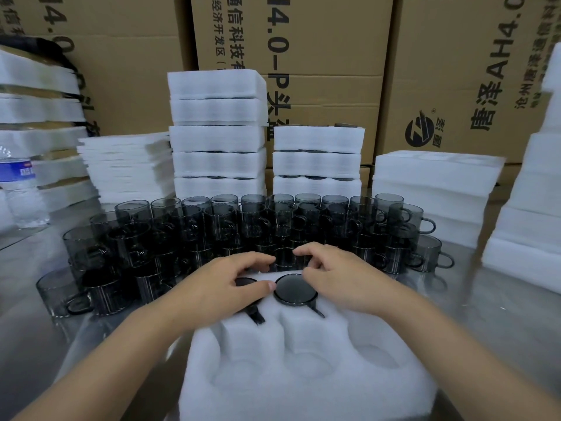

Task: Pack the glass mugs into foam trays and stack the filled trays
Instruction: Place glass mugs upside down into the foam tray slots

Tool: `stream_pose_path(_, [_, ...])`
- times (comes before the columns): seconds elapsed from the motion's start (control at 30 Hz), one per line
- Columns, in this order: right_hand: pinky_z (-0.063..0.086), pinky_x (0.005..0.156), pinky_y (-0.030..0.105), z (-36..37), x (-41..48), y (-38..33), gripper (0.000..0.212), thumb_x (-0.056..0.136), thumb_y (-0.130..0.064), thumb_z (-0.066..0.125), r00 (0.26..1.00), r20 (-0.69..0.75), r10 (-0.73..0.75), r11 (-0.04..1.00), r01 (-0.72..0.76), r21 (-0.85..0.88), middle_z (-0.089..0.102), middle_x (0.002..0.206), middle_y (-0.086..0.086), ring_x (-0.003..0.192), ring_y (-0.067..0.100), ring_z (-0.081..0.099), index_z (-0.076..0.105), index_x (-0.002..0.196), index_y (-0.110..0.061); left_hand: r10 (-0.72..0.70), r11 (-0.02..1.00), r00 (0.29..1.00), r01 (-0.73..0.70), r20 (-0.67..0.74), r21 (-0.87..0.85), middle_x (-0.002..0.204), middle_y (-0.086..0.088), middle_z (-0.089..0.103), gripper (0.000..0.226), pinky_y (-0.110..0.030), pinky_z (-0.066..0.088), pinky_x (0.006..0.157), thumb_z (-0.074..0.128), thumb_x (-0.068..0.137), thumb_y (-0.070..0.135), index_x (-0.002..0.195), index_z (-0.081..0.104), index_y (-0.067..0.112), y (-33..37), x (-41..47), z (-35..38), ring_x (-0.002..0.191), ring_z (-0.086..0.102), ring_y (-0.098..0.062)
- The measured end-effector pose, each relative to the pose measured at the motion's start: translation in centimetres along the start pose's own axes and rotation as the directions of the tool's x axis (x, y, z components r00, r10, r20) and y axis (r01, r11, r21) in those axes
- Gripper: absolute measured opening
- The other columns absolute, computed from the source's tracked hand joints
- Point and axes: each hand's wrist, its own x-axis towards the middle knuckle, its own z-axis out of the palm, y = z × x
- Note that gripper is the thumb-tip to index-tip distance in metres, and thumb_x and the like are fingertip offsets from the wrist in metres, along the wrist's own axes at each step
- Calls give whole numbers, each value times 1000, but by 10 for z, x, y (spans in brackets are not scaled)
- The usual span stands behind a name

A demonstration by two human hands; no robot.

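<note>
Foam tray (303, 329) up front: 2 pockets filled, rest empty | left hand (224, 288) curled round left mug (243, 281), right hand (332, 276) by right mug (296, 290), grip unclear | tons of loose mugs (230, 226) left, filled stacks (218, 138) behind

A dense crowd of mugs (243, 226) stands just beyond the far edge of my foam tray (303, 375), so reaching forward means going over their rims. Stacks of filled trays (217, 132) and cardboard boxes (303, 41) close off the back. In the tray's far row a seated mug (295, 289) and a second mug (244, 281) under my left hand (224, 287) fill two pockets; the nearer pockets lie open from above. Bare table (491, 317) on the right leaves a lane up to the empty trays (434, 183); on the left the mugs spread wider.
</note>
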Motion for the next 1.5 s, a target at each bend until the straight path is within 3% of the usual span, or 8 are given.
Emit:
stream_pose_path(0.1, [37, 72, 25, -1, 2, -2, 47, 96, -35, 34, 996, 89, 8, 999, -4, -39, 53, 83, -16, 80, 1, 40, 32, 142, -44, -14, 1000, 1000, 14, 4, 23, 107, 33, 62, 21, -21, 45, 96, 62, 86, 46, 103, 57, 59, 0, 0, 0, 101, 56, 13])
stream_pose_path(0.27, [19, 112, 40, 0, 6, -3, 49, 99, -32, 17, 978, 199, 61, 971, -12, -239, 32, 153, -8, 138, 29, 25, 29, 146, -33, -33, 999, 999, 33, 2, -4, 100, 21, 67, 29, -31, 50, 91, 60, 85, 49, 110, 50, 60, 0, 0, 1, 91, 63, 0])
stream_pose_path(0.37, [25, 107, 44, 2, 8, -7, 41, 101, -19, 17, 981, 182, 65, 967, -17, -254, 40, 145, 2, 128, 31, 38, 42, 133, -11, -27, 1000, 1000, 27, -9, -9, 93, 20, 67, 34, -33, 51, 88, 60, 85, 47, 112, 45, 62, 0, 1, 2, 85, 64, -2])
stream_pose_path(0.77, [44, 58, 27, 3, -1, 2, 20, 81, -41, 50, 990, -139, 16, 997, -27, -76, 63, 74, -6, 74, 12, 57, 60, 86, -24, -38, 999, 999, 38, -5, -14, 99, 24, 67, 34, -30, 50, 89, 59, 87, 47, 116, 47, 60, -3, 2, 1, 90, 63, 2])
stream_pose_path(0.97, [39, 58, 8, 1, 0, 4, 11, 84, -36, 66, 923, -379, -71, 996, 88, 26, 66, 73, -17, 67, -6, 56, 56, 87, -30, 11, 998, 999, -14, -48, -61, 103, 32, 63, 65, -27, 46, 92, 63, 86, 39, 128, 20, 64, -3, 2, 2, 96, 61, 4])
stream_pose_path(1.1, [47, 72, 17, 0, -3, 0, 16, 81, -29, 72, 876, -461, -141, 978, 195, 71, 62, 79, -16, 75, 0, 58, 56, 84, -30, 38, 996, 993, -48, -116, -77, 108, 34, 57, 77, -20, 44, 90, 66, 85, 35, 120, 7, 71, -4, 2, 3, 103, 53, 10])
stream_pose_path(1.3, [48, 80, 20, 0, -6, -2, 15, 77, -24, 77, 840, -451, -301, 944, 329, -18, 55, 121, -18, 85, 3, 58, 63, 81, -23, 46, 996, 992, -54, -114, -68, 112, 26, 57, 50, -24, 45, 94, 65, 87, 32, 112, 34, 61, -5, 3, 4, 104, 52, 12])
stream_pose_path(1.5, [37, 83, 14, 1, -9, -4, 13, 76, -15, 76, 778, -481, -405, 909, 397, -124, 53, 122, -15, 112, -2, 45, 64, 81, -20, 23, 996, 994, -32, -107, -82, 113, 27, 57, 39, -24, 45, 96, 64, 87, 33, 109, 38, 52, -4, 3, 4, 105, 53, 12])
